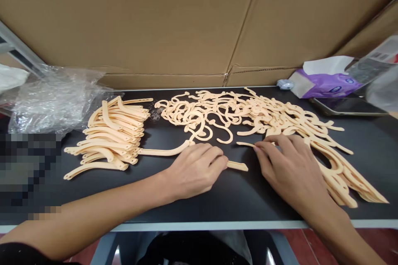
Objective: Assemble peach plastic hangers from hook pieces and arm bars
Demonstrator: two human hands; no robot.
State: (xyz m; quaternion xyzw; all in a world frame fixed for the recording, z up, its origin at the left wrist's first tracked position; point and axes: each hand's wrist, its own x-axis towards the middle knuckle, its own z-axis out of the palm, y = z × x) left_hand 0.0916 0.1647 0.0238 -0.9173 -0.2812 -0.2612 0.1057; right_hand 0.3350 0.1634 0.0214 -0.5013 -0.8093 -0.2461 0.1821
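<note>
My left hand (194, 169) rests on the black table (236, 198) with its fingers curled over a peach plastic hanger arm (164, 151), whose far end (238, 166) pokes out past the fingertips. My right hand (290, 165) lies palm down beside it, fingers bent, fingertips touching a small peach piece (245, 144). A loose heap of peach hook pieces (224, 112) lies just behind both hands. A neat stack of curved hanger arms (112, 136) sits to the left. More hanger arms (338, 174) fan out under and right of my right hand.
A cardboard wall (186, 20) closes the back of the table. Crumpled clear plastic (52, 99) lies at the left. A purple tissue pack (326, 83), a phone (345, 106) and a small grey object (284, 84) sit at the back right. The table's front edge (217, 225) is close to me.
</note>
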